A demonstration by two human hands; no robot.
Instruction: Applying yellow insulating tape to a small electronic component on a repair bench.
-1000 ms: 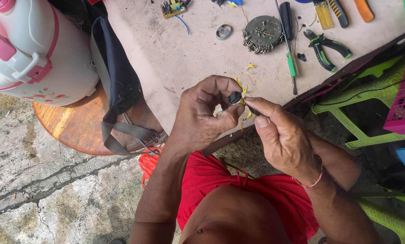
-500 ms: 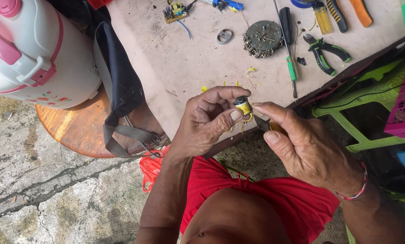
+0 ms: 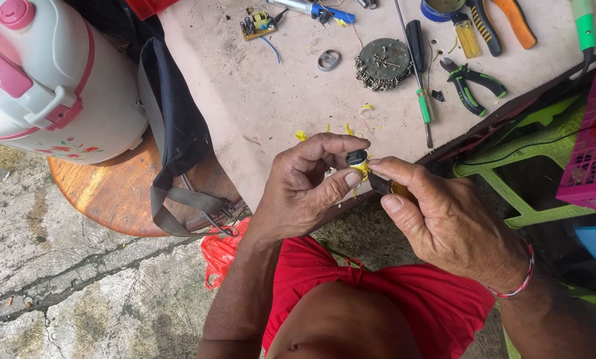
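The left hand [image 3: 304, 193] is closed in a pinch: thumb and forefinger grip a small part with a black cap and yellow body [image 3: 357, 161], held in the air just in front of the near edge of the table [image 3: 271, 113]. The right hand [image 3: 444, 219] is closed around a dark-bladed tool with a yellow handle [image 3: 389, 187]; the blade tip meets the small part. Most of the handle is hidden in the palm. A red-and-white cord bracelet [image 3: 520, 279] circles the right wrist.

On the table just beyond the hands lie yellow scraps [image 3: 348, 128]. Farther back are a green-handled screwdriver [image 3: 423, 103], a round metal disc with windings [image 3: 383, 63], a metal ring [image 3: 328, 60], green-handled cutters [image 3: 472, 83] and a small circuit board [image 3: 256, 22].

To the left, a dark bag with grey straps [image 3: 171, 126] hangs over a round wooden stool [image 3: 105, 193], which carries a white-and-pink jug [image 3: 45, 80]. A pink basket [image 3: 594, 153] stands at the right edge.
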